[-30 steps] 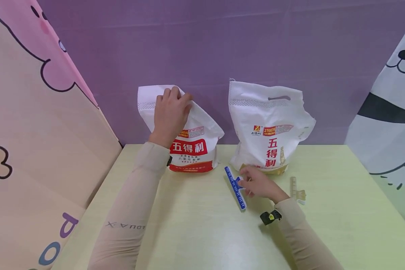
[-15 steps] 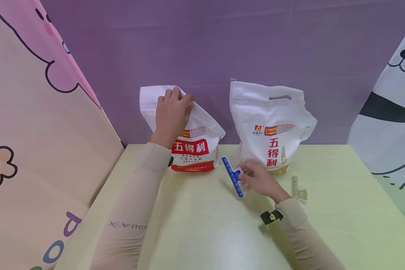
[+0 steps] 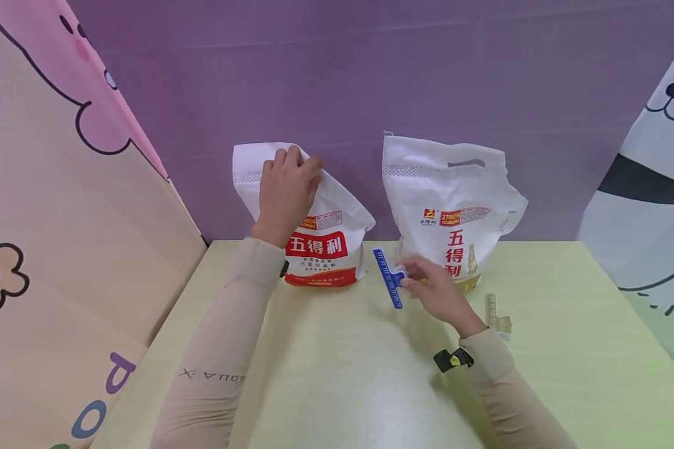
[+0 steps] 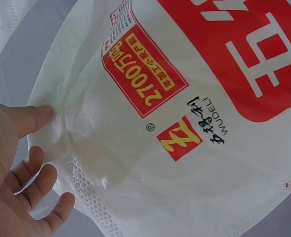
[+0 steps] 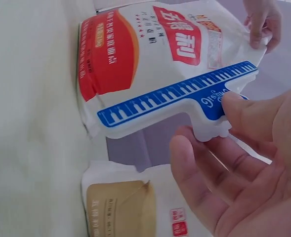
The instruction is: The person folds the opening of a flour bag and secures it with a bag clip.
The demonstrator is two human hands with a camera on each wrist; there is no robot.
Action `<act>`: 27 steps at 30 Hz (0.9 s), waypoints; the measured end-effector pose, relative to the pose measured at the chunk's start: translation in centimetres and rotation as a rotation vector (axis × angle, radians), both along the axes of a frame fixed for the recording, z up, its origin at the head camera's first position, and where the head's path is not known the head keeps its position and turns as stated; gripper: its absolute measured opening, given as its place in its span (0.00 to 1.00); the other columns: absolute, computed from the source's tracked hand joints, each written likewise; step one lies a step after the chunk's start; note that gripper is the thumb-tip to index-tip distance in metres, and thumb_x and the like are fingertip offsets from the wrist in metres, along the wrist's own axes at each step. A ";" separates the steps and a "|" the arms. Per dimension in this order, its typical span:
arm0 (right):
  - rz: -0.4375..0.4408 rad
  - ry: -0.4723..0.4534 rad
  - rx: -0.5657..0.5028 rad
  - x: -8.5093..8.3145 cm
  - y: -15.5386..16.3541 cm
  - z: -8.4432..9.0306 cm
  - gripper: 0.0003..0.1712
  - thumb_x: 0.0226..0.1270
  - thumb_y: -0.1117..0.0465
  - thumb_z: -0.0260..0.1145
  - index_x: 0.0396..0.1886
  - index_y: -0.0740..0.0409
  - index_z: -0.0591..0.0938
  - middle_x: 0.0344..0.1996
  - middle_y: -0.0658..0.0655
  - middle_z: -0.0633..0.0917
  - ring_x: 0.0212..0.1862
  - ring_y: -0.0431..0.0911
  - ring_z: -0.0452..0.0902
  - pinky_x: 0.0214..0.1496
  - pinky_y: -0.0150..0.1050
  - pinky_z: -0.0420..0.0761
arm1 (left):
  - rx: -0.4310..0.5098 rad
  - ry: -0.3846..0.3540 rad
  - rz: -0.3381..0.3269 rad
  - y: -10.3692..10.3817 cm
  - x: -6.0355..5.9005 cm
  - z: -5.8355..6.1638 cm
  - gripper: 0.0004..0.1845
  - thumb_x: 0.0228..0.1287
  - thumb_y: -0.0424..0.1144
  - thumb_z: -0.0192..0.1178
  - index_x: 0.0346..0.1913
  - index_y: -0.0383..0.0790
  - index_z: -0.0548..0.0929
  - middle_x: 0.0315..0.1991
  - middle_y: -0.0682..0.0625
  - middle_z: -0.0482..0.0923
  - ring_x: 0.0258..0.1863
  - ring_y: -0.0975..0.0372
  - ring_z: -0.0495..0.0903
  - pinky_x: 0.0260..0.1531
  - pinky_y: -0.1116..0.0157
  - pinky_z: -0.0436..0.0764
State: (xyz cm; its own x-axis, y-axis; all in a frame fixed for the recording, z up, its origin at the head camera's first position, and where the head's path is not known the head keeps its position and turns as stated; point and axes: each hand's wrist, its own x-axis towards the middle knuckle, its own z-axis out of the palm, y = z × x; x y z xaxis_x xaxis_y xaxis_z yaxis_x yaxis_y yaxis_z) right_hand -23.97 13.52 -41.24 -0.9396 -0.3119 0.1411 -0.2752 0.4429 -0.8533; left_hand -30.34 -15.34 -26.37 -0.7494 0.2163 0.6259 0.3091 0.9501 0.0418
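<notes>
Your left hand [image 3: 285, 193] pinches the folded top of the red-labelled flour bag [image 3: 320, 249], which stands upright at the back of the pale green desk [image 3: 337, 374] against the purple wall. Your right hand [image 3: 435, 293] grips the handle of a blue sealing clip [image 3: 388, 278], held just above the desk between that bag and the gold-labelled bag [image 3: 455, 206]. A beige clip [image 3: 495, 315] lies near your right wrist.
</notes>
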 end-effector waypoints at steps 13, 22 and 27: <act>-0.085 0.106 -0.006 -0.2 -0.8 2.2 0.16 0.74 0.65 0.65 0.59 0.58 0.81 0.52 0.61 0.88 0.52 0.55 0.85 0.56 0.53 0.84 | -0.003 0.008 -0.001 -0.2 -0.1 0.1 0.16 0.72 0.44 0.63 0.59 0.49 0.84 0.53 0.41 0.80 0.53 0.49 0.76 0.58 0.51 0.78; -0.121 0.205 0.018 -0.9 -0.8 4.3 0.16 0.72 0.68 0.65 0.58 0.61 0.81 0.48 0.62 0.89 0.44 0.55 0.87 0.47 0.45 0.87 | -0.004 -0.020 0.011 -0.1 -0.1 0.2 0.16 0.72 0.44 0.62 0.60 0.50 0.83 0.53 0.42 0.79 0.54 0.49 0.75 0.61 0.50 0.77; -0.128 0.237 0.033 -1.0 -1.1 5.6 0.17 0.71 0.68 0.66 0.58 0.61 0.81 0.46 0.61 0.89 0.41 0.53 0.86 0.43 0.38 0.85 | -0.003 -0.019 0.012 -0.1 -0.1 0.0 0.17 0.71 0.45 0.63 0.60 0.50 0.83 0.54 0.42 0.79 0.55 0.49 0.75 0.61 0.50 0.77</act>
